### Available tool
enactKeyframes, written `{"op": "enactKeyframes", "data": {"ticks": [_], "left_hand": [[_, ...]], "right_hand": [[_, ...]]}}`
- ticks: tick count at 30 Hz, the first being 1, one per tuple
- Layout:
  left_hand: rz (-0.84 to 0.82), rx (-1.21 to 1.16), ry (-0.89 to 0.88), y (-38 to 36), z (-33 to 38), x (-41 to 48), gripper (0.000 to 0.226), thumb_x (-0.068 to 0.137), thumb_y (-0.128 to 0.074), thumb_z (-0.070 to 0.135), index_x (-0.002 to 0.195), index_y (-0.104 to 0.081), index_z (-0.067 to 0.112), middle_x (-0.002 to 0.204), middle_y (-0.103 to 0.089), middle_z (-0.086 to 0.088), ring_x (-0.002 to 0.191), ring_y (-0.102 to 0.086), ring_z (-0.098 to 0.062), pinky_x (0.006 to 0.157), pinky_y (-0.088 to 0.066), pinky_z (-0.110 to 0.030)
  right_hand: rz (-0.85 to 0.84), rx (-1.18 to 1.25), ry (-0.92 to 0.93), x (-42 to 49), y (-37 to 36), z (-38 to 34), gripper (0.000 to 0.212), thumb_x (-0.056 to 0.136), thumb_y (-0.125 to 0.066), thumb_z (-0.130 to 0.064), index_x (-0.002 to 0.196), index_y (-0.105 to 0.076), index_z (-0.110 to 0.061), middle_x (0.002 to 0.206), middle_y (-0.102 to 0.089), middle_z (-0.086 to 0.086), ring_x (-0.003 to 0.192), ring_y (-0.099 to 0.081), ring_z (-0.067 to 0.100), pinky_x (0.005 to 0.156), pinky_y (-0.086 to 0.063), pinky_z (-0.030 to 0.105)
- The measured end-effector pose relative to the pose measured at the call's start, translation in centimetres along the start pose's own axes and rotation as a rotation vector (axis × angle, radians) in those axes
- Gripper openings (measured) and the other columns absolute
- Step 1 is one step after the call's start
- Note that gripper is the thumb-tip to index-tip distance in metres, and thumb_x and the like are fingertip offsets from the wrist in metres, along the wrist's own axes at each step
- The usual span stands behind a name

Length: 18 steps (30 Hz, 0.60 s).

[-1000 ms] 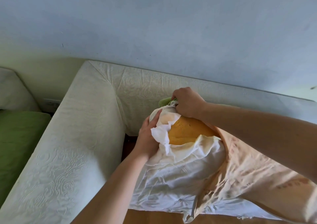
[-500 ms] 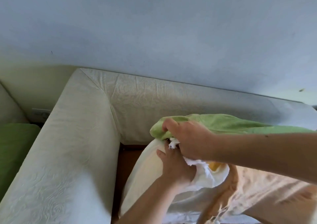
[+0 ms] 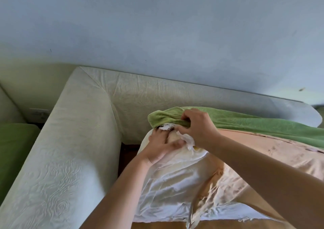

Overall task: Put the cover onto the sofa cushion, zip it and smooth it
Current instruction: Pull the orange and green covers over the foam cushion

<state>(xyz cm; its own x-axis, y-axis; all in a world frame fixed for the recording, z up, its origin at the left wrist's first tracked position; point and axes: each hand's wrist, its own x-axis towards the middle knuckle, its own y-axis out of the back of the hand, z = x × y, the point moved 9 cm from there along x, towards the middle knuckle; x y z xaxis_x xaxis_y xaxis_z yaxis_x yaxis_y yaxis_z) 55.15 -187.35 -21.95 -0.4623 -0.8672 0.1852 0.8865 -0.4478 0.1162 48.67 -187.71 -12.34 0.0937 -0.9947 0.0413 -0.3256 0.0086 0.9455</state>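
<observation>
The sofa cushion (image 3: 168,181) lies in the sofa's seat well, wrapped in white and peach inner lining, with a sliver of yellow foam showing at its far corner. The green cover (image 3: 245,121) is bunched along the cushion's far edge. My right hand (image 3: 196,127) grips the rolled green cover edge at the cushion's far left corner, fingers curled round the fabric. My left hand (image 3: 161,146) presses on the white lining at that corner, fingers spread just under the cover's edge. No zip is visible.
The cream sofa armrest (image 3: 70,149) runs along the left and the backrest (image 3: 157,95) behind the cushion. A green seat cushion (image 3: 14,146) of another chair lies far left. A pale blue wall fills the top. A wooden seat base (image 3: 157,225) shows below the cushion.
The green cover has come forward over the cushion's far corner, hiding most of the yellow foam. My right hand pulled it toward me; my left hand moved up onto the corner.
</observation>
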Motion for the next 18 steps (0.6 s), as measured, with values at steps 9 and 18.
{"op": "enactKeyframes", "data": {"ticks": [9,18], "left_hand": [[0.233,0.251,0.200,0.9,-1.0,-0.9,0.074,0.061,-0.057,0.074,0.111,-0.064,0.020,0.111,-0.064,0.002,0.106,-0.057,-0.018,0.093,-0.046,-0.039],[0.763,0.729,-0.329,-1.2,8.5,-6.0,0.035,0.089,-0.049,0.029,0.118,-0.058,0.011,0.114,-0.060,-0.009,0.105,-0.056,-0.028,0.090,-0.046,-0.034]], "right_hand": [[0.127,-0.145,-0.050,-5.5,2.3,4.9,0.048,0.087,-0.049,-0.041,0.125,-0.049,-0.012,0.116,-0.055,0.009,0.110,-0.051,0.028,0.088,-0.040,0.035],[-0.014,-0.198,0.061,-3.1,1.5,4.2,0.054,0.072,-0.031,-0.046,0.108,-0.050,-0.011,0.101,-0.061,0.010,0.092,-0.058,0.032,0.068,-0.030,0.029]]}}
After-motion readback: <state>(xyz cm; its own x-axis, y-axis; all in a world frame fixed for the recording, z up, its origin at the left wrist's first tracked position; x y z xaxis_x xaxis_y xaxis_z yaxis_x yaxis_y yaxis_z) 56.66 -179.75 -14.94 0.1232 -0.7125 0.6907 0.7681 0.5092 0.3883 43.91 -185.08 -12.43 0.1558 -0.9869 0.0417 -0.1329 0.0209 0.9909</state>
